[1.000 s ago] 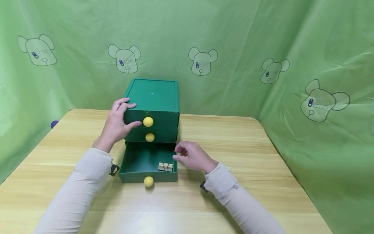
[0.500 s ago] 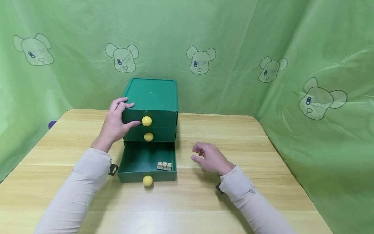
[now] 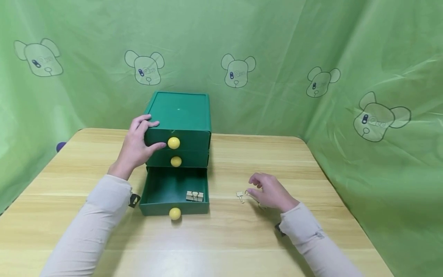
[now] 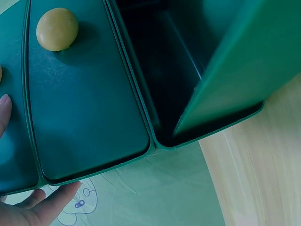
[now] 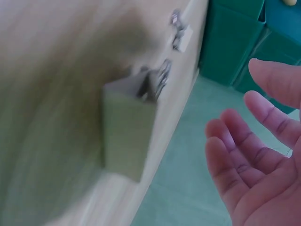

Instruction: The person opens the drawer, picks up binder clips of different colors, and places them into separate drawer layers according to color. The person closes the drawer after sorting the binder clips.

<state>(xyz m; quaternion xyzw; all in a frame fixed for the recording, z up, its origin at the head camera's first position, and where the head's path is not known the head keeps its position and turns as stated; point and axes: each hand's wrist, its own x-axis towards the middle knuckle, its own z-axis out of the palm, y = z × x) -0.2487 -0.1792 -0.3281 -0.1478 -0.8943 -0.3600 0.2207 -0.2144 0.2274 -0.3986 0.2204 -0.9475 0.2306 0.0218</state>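
A green drawer cabinet (image 3: 180, 111) with yellow ball knobs stands left of the middle of the table; its bottom drawer (image 3: 162, 209) is pulled out. Inside that drawer, at the front right, lies a gold binder clip (image 3: 195, 196). My left hand (image 3: 133, 148) holds the cabinet's upper left front corner, fingers over the edge and thumb (image 4: 3, 113) on the top drawer's front. With nothing in it, my right hand (image 3: 271, 192) hovers over binder clips right of the cabinet. One small clip (image 3: 240, 195) shows beside its fingertips; a larger one (image 5: 127, 132) appears blurred in the right wrist view.
The wooden table (image 3: 221, 246) is enclosed by a green curtain (image 3: 277, 46) printed with bear heads at the back and sides. A purple object (image 3: 60, 146) shows past the table's left edge.
My right hand has moved away from the drawer to the right, and binder clips on the table have come into sight. The left hand stays on the cabinet.
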